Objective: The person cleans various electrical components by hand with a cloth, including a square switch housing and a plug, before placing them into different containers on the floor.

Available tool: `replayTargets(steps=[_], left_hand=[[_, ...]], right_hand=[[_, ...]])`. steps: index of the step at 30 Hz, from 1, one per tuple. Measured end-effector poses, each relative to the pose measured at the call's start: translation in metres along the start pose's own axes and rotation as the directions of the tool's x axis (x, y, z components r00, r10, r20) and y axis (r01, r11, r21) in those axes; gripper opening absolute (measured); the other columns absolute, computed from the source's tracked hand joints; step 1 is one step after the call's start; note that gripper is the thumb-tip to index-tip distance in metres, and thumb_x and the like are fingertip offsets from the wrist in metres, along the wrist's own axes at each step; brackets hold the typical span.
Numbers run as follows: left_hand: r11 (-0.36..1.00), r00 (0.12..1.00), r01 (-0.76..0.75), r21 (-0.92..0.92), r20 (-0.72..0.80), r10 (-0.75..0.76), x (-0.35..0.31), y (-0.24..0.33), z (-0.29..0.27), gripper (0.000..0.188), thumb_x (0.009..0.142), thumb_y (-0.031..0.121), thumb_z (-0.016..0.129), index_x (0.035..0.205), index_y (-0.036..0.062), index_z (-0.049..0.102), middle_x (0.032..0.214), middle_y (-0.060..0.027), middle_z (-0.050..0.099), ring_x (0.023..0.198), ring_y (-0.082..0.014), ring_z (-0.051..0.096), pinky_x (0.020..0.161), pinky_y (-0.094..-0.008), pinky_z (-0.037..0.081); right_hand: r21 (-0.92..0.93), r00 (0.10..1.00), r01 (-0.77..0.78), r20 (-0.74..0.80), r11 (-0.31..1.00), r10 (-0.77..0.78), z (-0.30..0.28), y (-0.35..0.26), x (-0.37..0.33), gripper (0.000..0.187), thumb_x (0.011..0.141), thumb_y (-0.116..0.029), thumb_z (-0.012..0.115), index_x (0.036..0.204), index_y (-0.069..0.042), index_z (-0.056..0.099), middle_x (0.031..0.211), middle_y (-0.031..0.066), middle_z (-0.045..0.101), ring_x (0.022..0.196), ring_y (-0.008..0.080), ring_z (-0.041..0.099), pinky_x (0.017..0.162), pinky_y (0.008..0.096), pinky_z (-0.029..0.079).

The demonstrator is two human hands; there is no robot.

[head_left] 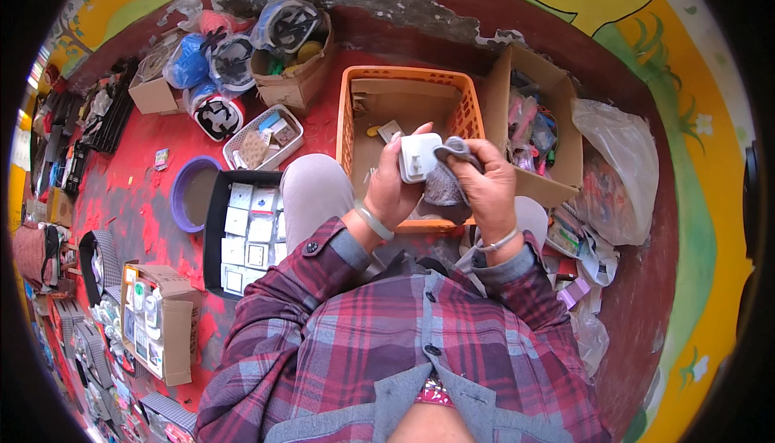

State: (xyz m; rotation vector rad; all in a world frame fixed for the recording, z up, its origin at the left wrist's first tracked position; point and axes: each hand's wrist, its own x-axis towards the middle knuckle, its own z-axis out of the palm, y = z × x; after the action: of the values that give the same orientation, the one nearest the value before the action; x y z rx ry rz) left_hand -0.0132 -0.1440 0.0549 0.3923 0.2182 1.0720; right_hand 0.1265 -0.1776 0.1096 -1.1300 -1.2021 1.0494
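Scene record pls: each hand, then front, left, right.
left_hand: left hand holds white rounded-square plastic piece
right_hand: right hand grips crumpled gray cloth at the piece's right edge
front: orange lattice-sided plastic basket
left: black rectangular box of small white square packs; purple round basin
right: open brown cardboard box

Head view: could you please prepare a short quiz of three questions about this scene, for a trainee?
1. Which hand holds the grey cloth?
2. True or false: the purple basin is to the left of the orange basket.
3. What is in the left hand? A: a spoon. B: a white, rounded-corner object. C: a bottle.

Key: 1, the right hand; 2, true; 3, B.
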Motion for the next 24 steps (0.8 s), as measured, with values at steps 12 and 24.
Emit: replayTargets(steps=[12,24], left_hand=[[0.998,0.972,-0.059,0.035,-0.226,0.066,0.003,-0.01,-0.043,0.055,0.098,0.041,0.025,0.126,0.0,0.049,0.106,-0.0103,0.062,0.099,-0.0215,0.059,0.093,-0.0341,0.045],[0.995,0.913,-0.088,-0.036,-0.402,0.066,0.011,-0.012,-0.06,0.051,0.093,0.051,0.037,0.112,0.0073,0.054,0.08,-0.012,0.063,0.07,-0.0231,0.064,0.065,-0.0346,0.053]], right_hand=[[-0.569,0.942,0.328,0.139,0.754,-0.305,0.041,0.031,0.004,0.016,0.078,-0.004,0.062,0.095,-0.003,0.065,0.086,0.0126,0.059,0.076,0.0278,0.061,0.067,0.0329,0.049],[-0.146,0.956,-0.191,0.196,0.971,0.217,0.045,0.077,-0.011,0.019,0.082,-0.003,0.063,0.098,0.005,0.068,0.085,0.0033,0.066,0.077,0.0086,0.058,0.067,0.022,0.046]])
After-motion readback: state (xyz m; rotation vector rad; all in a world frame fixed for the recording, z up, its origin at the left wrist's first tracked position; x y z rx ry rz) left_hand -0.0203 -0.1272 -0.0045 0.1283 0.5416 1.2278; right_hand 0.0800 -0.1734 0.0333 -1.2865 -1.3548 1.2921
